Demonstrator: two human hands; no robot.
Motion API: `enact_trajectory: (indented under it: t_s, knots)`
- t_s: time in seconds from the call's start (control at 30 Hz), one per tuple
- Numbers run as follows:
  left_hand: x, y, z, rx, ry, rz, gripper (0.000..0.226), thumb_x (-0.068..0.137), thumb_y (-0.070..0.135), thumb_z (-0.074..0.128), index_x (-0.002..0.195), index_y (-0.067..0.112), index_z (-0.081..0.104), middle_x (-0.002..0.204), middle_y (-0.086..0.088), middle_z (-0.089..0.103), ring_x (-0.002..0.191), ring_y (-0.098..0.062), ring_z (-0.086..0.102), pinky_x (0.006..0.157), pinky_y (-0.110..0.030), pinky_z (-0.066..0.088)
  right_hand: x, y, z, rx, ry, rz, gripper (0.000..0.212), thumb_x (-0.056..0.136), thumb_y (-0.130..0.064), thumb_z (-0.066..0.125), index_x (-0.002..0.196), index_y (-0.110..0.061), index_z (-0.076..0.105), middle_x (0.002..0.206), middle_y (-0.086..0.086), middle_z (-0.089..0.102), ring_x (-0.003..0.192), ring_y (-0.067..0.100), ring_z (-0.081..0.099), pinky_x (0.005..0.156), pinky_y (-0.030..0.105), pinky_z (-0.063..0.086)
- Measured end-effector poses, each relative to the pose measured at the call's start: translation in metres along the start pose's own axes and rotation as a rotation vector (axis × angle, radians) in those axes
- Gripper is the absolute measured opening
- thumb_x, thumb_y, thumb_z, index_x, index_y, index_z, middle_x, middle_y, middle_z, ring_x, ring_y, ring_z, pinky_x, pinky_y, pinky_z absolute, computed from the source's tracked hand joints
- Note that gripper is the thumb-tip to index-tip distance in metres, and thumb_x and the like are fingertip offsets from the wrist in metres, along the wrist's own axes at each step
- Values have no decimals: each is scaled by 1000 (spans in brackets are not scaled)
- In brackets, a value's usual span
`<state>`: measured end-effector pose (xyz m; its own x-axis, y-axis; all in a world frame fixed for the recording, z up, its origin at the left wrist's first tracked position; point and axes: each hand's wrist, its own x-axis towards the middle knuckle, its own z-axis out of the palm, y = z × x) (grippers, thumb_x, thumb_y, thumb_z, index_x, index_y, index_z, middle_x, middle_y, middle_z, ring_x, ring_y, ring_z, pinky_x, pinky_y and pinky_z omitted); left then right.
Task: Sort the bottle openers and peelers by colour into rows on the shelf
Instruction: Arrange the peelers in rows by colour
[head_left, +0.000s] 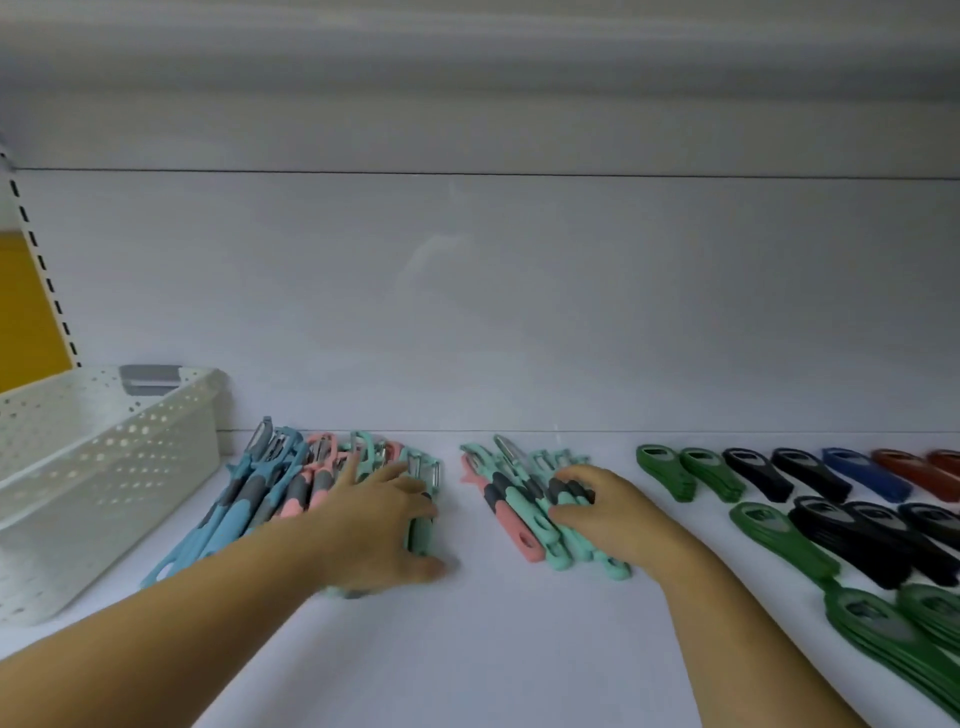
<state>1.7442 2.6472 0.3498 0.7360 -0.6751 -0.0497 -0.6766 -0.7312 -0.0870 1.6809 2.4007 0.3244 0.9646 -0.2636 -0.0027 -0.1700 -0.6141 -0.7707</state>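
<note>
On the white shelf (493, 634) lie two groups of peelers. The left group (260, 488) mixes blue, pink and mint handles. My left hand (384, 519) lies over its right side, fingers spread, thumb curled round the mint peelers (423, 499) at the edge. The middle group (519, 504) holds mint peelers and one pink peeler (511, 530). My right hand (602, 509) rests on this group's right side, fingers curled over the mint handles. Bottle openers lie in rows at the right: green (670, 467), black (810, 473), blue (862, 478) and red (914, 473).
A white perforated basket (93, 467) stands at the left on the shelf. More green openers (883, 629) and black openers (872, 540) lie toward the front right. The shelf's back wall rises just behind the rows.
</note>
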Motion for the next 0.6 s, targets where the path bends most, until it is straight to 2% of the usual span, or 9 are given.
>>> enact_trajectory:
  t_s: [0.03,0.1,0.2,0.3,0.4,0.53,0.6]
  knots:
    - [5,10,0,-51,78,39,60,85,58,52,138,32,45,148,11,36,139,-13,25,118,-39,13,2,1,3,-32,17,-3,38,78,-35,67,114,-31,57,114,-5,58,96,14,59,79,29,51]
    - [15,34,3,-224,183,120,41,87,40,58,126,30,55,132,11,52,121,-9,45,102,-24,35,6,1,11,-94,14,-19,54,66,-50,70,114,-30,57,116,-7,52,101,12,55,83,31,51]
    - [30,62,15,-314,224,156,27,87,43,56,110,28,59,114,9,58,102,-15,57,85,-27,45,10,2,17,-177,-19,-27,60,57,-53,71,112,-34,59,117,-8,47,108,12,50,87,31,49]
    - [40,66,31,-279,257,125,37,87,46,52,120,31,49,124,12,49,109,-13,53,87,-27,46,14,4,13,-109,36,-9,48,55,-38,67,102,-31,63,110,-6,55,92,11,58,74,29,54]
    - [45,64,39,-210,265,162,47,87,52,44,131,35,40,134,12,42,121,-14,42,97,-29,41,16,4,11,-133,67,7,45,64,-31,65,108,-31,61,112,-6,56,94,13,58,73,26,50]
    - [43,63,36,-174,269,139,41,91,54,44,115,21,47,128,5,47,130,-17,35,102,-28,34,13,1,11,-191,79,-2,34,79,-23,57,112,-27,61,113,-2,55,94,19,57,75,28,49]
    - [40,61,34,-203,192,103,39,94,52,42,112,17,45,121,2,49,125,-17,40,95,-30,40,11,-2,9,-186,80,0,29,82,-18,54,108,-24,63,109,-1,57,90,20,58,73,30,49]
